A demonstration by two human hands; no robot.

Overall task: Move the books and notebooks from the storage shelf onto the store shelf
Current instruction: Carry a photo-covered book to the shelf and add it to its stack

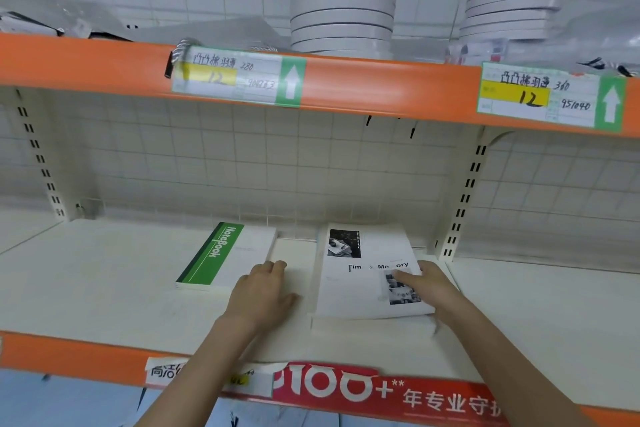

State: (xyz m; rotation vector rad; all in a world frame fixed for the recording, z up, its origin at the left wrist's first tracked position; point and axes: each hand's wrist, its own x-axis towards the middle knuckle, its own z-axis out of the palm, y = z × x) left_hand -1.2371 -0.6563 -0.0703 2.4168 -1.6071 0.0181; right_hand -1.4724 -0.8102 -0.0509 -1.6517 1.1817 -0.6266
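notebooks: 1 green (221,255) | books: 1 stack (372,282) | left hand (263,295) flat, fingers relaxed | right hand (431,288) fingers grip stack

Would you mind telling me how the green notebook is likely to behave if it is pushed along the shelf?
The green notebook lies flat, so it should slide, not tip or roll. It looks thick, so probably fairly stiff. Its glossy-looking cover may slip easily.

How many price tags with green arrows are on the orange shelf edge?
2. One price tag sits left of the middle of the upper orange shelf edge; the other price tag is at its right end. More may lie outside the view.
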